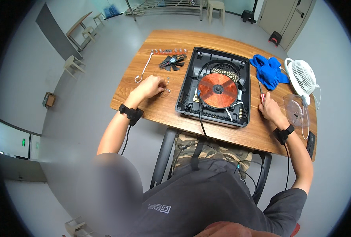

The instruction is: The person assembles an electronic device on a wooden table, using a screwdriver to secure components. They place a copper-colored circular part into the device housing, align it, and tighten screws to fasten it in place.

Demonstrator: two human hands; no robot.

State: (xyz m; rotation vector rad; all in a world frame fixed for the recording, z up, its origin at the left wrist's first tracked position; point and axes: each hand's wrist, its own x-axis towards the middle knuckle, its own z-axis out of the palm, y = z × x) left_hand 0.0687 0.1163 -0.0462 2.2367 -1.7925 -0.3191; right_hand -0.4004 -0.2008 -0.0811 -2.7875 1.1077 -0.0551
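Note:
An opened induction cooker base (186, 89) lies on the wooden table in front of me, its round copper coil (208, 85) exposed. To its left, my left hand (153, 86) rests low over the tabletop with fingers curled together. Small metal pieces, seemingly screws (168, 91), lie beside those fingertips; whatever the fingers pinch is too small to make out. My right hand (272, 108), on the other side of the cooker, is wrapped round a screwdriver (263, 97) with a red handle. Its shaft points away from me toward a blue cloth bundle (268, 73).
Beyond my left hand lie a black fan (173, 62) and a narrow circuit board (169, 51) with a white cable. At the right stand a white fan (302, 75) and a clear plastic container (293, 108). A black cord (202, 124) runs from the cooker over the near edge.

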